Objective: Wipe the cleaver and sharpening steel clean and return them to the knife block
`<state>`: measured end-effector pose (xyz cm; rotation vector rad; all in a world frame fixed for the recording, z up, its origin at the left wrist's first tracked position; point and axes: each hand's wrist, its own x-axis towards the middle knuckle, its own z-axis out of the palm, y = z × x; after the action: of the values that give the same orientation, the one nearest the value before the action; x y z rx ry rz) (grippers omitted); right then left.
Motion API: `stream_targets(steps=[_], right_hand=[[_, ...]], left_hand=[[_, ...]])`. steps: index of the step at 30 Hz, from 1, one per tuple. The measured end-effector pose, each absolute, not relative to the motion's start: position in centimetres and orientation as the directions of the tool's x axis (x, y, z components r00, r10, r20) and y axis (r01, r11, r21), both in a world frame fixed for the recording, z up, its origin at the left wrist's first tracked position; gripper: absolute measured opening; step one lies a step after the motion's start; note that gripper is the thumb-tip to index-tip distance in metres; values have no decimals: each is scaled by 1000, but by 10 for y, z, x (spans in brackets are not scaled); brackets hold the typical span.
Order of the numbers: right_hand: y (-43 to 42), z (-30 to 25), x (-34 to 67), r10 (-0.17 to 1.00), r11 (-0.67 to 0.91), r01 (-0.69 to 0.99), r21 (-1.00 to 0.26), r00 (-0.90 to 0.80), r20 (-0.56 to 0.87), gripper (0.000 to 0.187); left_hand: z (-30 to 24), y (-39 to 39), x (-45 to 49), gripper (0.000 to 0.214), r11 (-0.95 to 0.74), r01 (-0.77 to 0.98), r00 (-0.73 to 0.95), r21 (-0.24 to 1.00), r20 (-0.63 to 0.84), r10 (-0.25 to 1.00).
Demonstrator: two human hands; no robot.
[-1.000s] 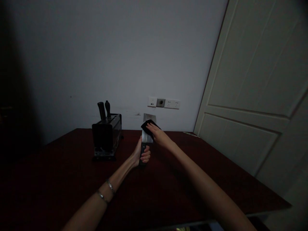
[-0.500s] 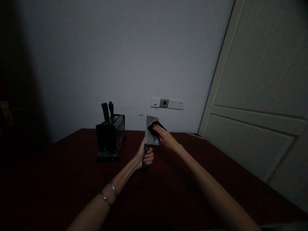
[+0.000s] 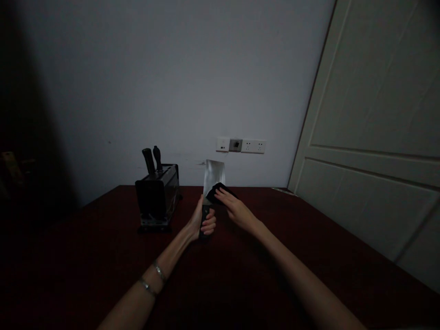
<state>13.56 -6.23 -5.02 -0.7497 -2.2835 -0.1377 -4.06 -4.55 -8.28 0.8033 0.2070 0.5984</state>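
Note:
My left hand [image 3: 203, 221] is closed round the dark handle of a cleaver [image 3: 213, 178], holding its broad steel blade upright above the dark red table [image 3: 103, 256]. My right hand [image 3: 235, 210] presses a small black cloth [image 3: 217, 190] against the lower part of the blade, just above the handle. Its fingers lie on top of the cloth. Two thin bracelets ring my left wrist.
A black knife block [image 3: 156, 196] with two dark handles sticking up stands on the table left of the cleaver, near the wall. A white socket strip [image 3: 241, 145] is on the wall behind. A pale panelled door [image 3: 371, 137] fills the right side.
My right hand slid the black cloth down the blade from near its top to just above the handle. The left hand kept the cleaver upright. The view shifted slightly.

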Motion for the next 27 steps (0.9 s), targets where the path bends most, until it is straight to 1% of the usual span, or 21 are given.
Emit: stream_targets(steps=[5,8,12,15,18,23,27], right_hand=[[-26,-12,143,458,795,601,-79,-510,728,61],[-11,5,143,463,766,641,-46,-499,733,60],[-5,12,136,463,738,675,-13,-492,737,63],[-4,9,130,462,743,668,-27,-484,743,70],[-5,2,124,467,743,668,-49,-465,752,72],[-17,-20,115,464,777,628,-33,-537,705,71],[-32,-43,111,485,784,621,-32,-579,656,67]], left_hand=[[-81,-49,-37,71,541,-364,847,758,28,531],[-81,-48,-38,71,528,-351,837,774,6,548],[-81,-46,-42,72,523,-345,820,779,-21,572],[-81,-45,-45,72,515,-339,804,787,-41,593],[-83,-43,-45,71,514,-330,801,792,-53,596],[-89,-40,-44,72,553,-312,815,773,-82,574],[-95,-37,-45,73,582,-325,810,746,-97,578]])
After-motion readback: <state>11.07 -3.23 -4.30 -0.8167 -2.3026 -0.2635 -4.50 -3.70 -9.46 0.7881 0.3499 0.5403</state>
